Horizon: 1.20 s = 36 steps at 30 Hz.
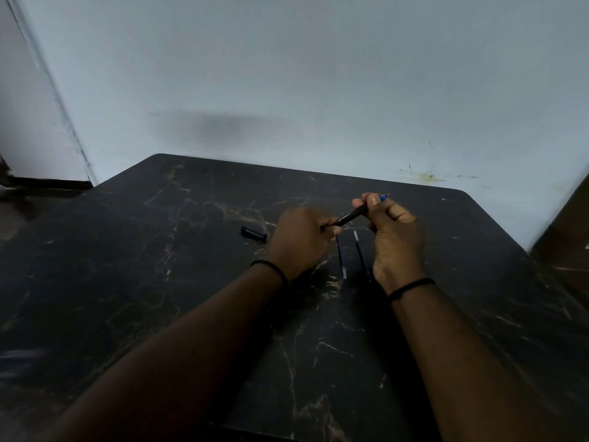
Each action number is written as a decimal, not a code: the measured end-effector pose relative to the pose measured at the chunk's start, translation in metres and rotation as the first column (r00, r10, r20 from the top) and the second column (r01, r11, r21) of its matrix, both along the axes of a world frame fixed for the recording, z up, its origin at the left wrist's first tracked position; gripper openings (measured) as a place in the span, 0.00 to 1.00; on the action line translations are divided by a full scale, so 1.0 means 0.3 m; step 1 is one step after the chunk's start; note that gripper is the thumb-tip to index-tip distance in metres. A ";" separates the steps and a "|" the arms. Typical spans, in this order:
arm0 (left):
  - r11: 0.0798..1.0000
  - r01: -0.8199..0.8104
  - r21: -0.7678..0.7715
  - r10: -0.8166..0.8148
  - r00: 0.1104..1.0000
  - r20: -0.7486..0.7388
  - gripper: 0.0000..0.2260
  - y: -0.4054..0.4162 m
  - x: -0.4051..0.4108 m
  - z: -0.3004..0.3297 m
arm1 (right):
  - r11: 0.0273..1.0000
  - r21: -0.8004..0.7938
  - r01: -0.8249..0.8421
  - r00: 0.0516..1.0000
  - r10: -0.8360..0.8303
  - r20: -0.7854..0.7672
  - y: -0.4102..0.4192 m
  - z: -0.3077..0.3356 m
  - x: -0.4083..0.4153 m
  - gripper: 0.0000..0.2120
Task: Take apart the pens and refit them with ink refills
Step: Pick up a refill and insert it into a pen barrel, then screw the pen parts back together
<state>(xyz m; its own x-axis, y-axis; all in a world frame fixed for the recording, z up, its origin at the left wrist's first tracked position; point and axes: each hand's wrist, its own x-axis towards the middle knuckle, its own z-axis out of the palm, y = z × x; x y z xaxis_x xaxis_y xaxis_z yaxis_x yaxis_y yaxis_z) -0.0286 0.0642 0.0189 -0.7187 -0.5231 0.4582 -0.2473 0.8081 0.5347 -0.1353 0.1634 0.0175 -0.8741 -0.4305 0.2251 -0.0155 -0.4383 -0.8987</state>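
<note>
Both hands up over the table (159, 282), gripping one black pen (352, 215) btwn them. L hand (299, 240) clamps the rear end, R hand (395, 240) pinches the front near the blue tip. Two refills (341, 256) lie side by side on the table under the hands, not touching. Black cap (253, 234) lies just left of L hand.

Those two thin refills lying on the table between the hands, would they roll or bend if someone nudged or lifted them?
Probably yes to both. The two refills are slim round rods lying flat on the smooth table, so a sideways nudge would likely roll them. They look very thin for their length, so probably light and slightly bendy. Pinching one off the flat surface may be fiddly.
</note>
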 end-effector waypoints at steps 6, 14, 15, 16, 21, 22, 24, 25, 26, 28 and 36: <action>0.929 -0.069 -0.363 0.039 0.995 -0.087 0.12 0.028 -0.010 -0.016 | 0.996 -0.034 0.078 0.996 -0.077 0.032 -0.006 0.008 0.002 0.07; 0.996 0.080 0.025 -0.073 0.978 -0.197 0.08 -0.017 0.015 -0.007 | 0.994 0.034 -0.107 0.994 0.107 -0.017 -0.025 -0.005 0.049 0.07; 1.000 0.015 0.006 -0.013 0.975 -0.223 0.12 -0.036 0.024 -0.002 | 0.997 0.037 -0.067 0.997 0.068 -0.044 -0.024 -0.003 0.045 0.06; 0.992 -0.123 -0.023 0.114 0.962 -0.249 0.19 -0.062 0.038 0.006 | 0.998 0.051 -0.028 0.996 0.031 -0.080 -0.021 -0.001 0.039 0.06; 0.747 -0.664 -0.045 0.665 0.741 0.094 0.27 -0.193 0.139 0.015 | 0.985 0.163 -0.050 0.973 0.085 -0.215 -0.009 -0.013 0.031 0.09; 0.730 -0.680 -0.063 0.678 0.710 0.191 0.26 -0.201 0.148 0.011 | 0.978 0.192 -0.075 0.962 0.122 -0.243 -0.009 -0.018 0.036 0.10; 0.720 -0.687 -0.098 0.679 0.669 0.303 0.26 -0.205 0.149 0.006 | 0.958 0.267 -0.101 0.935 0.184 -0.304 -0.008 -0.027 0.045 0.12; 0.719 -0.685 -0.113 0.677 0.656 0.334 0.26 -0.204 0.145 0.003 | 0.949 0.299 -0.103 0.920 0.205 -0.333 -0.008 -0.031 0.049 0.11; 0.726 -0.677 -0.122 0.667 0.650 0.363 0.25 -0.201 0.139 0.004 | 0.940 0.325 -0.101 0.905 0.222 -0.362 -0.009 -0.033 0.052 0.11; 0.739 -0.665 -0.101 0.642 0.652 0.404 0.21 -0.201 0.134 0.010 | 0.925 0.369 -0.085 0.877 0.245 -0.413 -0.013 -0.036 0.060 0.09; 0.795 -0.582 0.171 0.551 0.811 0.194 0.14 -0.226 0.131 -0.009 | 0.921 0.387 -0.048 0.878 0.223 -0.423 -0.032 -0.038 0.069 0.04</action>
